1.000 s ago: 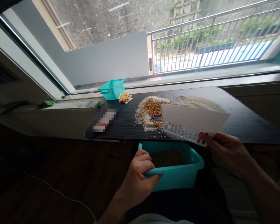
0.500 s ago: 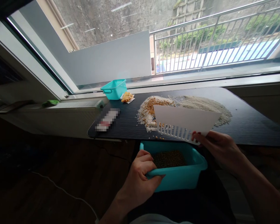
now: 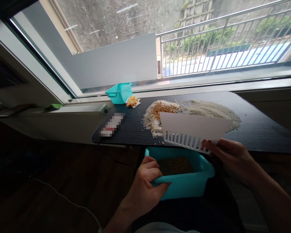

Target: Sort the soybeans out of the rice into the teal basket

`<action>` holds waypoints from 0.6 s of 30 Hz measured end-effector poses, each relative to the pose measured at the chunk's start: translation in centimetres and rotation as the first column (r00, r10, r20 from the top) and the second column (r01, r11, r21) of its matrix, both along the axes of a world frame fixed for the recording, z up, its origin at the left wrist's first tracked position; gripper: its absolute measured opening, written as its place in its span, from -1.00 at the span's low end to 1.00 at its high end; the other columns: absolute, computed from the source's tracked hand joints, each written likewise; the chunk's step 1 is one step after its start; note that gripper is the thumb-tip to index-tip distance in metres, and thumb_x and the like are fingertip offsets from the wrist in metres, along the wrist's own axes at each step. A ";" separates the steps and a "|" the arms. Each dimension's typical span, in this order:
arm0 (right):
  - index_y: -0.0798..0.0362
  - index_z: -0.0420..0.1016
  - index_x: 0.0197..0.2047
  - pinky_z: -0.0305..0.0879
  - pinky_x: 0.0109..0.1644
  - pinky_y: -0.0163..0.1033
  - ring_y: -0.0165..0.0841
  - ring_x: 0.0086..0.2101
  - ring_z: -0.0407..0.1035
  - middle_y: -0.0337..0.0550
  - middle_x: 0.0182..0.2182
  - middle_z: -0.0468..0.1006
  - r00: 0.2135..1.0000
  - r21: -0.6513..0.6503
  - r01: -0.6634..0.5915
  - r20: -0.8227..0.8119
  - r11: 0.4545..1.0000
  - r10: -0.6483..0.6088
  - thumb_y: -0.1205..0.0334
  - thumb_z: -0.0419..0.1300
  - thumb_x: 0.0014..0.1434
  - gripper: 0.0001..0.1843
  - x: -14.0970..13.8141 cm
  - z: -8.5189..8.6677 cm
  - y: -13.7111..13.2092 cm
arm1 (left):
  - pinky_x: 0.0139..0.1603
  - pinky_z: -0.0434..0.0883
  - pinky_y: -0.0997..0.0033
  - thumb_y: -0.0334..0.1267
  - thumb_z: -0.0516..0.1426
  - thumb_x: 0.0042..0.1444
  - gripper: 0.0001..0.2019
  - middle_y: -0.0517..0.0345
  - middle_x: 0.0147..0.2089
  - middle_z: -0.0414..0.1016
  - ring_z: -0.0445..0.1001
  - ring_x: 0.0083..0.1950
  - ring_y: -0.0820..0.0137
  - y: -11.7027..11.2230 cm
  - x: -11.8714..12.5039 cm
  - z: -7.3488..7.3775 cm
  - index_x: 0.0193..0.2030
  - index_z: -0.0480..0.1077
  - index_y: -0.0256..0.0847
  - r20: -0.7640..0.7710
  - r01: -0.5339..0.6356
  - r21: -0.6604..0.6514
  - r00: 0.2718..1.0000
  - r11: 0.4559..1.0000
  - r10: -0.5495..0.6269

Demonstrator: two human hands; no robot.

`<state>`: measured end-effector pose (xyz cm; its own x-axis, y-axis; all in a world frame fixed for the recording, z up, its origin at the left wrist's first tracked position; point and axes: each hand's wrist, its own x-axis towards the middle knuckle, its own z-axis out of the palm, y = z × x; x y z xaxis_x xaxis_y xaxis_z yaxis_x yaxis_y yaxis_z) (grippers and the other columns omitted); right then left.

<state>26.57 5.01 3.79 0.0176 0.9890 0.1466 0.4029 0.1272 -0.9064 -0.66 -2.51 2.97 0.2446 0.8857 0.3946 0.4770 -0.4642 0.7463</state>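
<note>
My left hand grips the near left rim of a teal plastic bin, held just below the table's front edge. Inside the bin lies a layer of brownish, bean-like grains. Between the fingers of my right hand is a white slotted scraper, its slots facing down along the table edge above the bin. Behind the scraper, partly hidden by it, a patch of golden beans sits among white rice. A wider heap of pale rice spreads to the right.
A smaller teal bin stands at the table's back left, beside a crumpled yellowish item. A blurred-out flat object lies at the left end of the dark table. A radiator and a window adjoin the table.
The scraper and my right hand have moved slightly toward me and down. Fewer loose beans show at the table's front edge. My left hand keeps its hold on the bin.
</note>
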 end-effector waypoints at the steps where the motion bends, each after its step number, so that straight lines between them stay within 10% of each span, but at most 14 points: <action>1: -0.04 0.63 -0.53 0.40 -0.42 -0.22 -0.25 -0.47 0.46 -0.13 -0.53 0.63 1.000 0.004 -0.010 0.001 1.000 0.010 -0.47 0.30 -0.16 -0.39 -0.3 -0.1 0.4 | -0.20 0.38 0.35 -0.50 0.28 0.01 -0.64 0.18 -0.50 0.35 0.42 -0.22 0.30 0.0 0.0 0.0 -0.62 0.21 -0.18 -0.006 -0.004 0.002 1.000 1.000 0.004; 18: 0.03 0.61 -0.56 0.33 -0.48 -0.28 -0.33 -0.53 0.38 -0.15 -0.59 0.56 0.993 0.014 -0.107 -0.050 0.994 0.108 -0.46 0.28 -0.12 -0.36 -4.0 0.1 0.2 | -0.18 0.38 0.34 -0.50 0.27 0.00 -0.65 0.19 -0.50 0.31 0.42 -0.18 0.27 -0.1 0.2 -0.4 -0.62 0.21 -0.18 0.034 -0.009 -0.015 0.999 1.000 0.009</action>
<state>22.56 5.18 3.89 -0.0811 0.9839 0.1593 0.3398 0.1775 -0.9236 -0.48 -2.57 2.62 0.2234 0.8937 0.3892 0.4554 -0.4487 0.7689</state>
